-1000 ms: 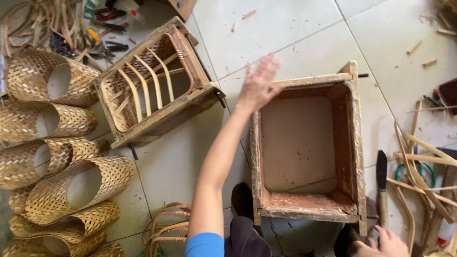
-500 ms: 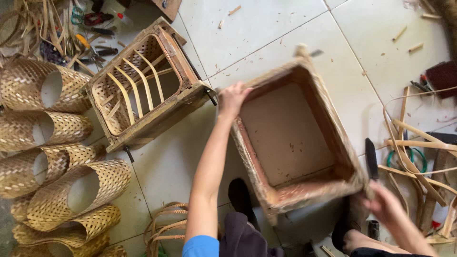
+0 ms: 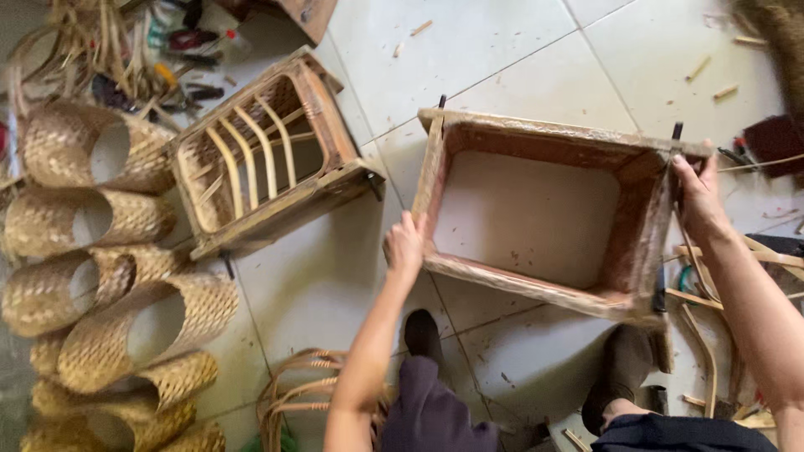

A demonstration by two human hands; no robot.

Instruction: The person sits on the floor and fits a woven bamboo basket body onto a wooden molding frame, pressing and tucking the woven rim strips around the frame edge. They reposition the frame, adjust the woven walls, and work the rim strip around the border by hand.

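from the head view, a square wooden frame point(image 3: 548, 222) with thick, rough, reddish-stained walls lies open side up on the pale tiled floor point(image 3: 494, 59), and the tile shows through its open middle. the left hand point(image 3: 404, 244) is closed on the frame's near left corner, fingers curled over the rim. the right hand point(image 3: 698, 197) grips the far right corner, fingers wrapped over the wall by a small dark peg. the hands are well apart, one at each end of the frame. to the left lies a second wooden frame with curved pale slats point(image 3: 264, 163), tilted on its side. further left, woven rattan sleeves point(image 3: 92, 251), open-ended and oval, lie in a stack. loose cane strips point(image 3: 297, 393) coil near the person's knees.
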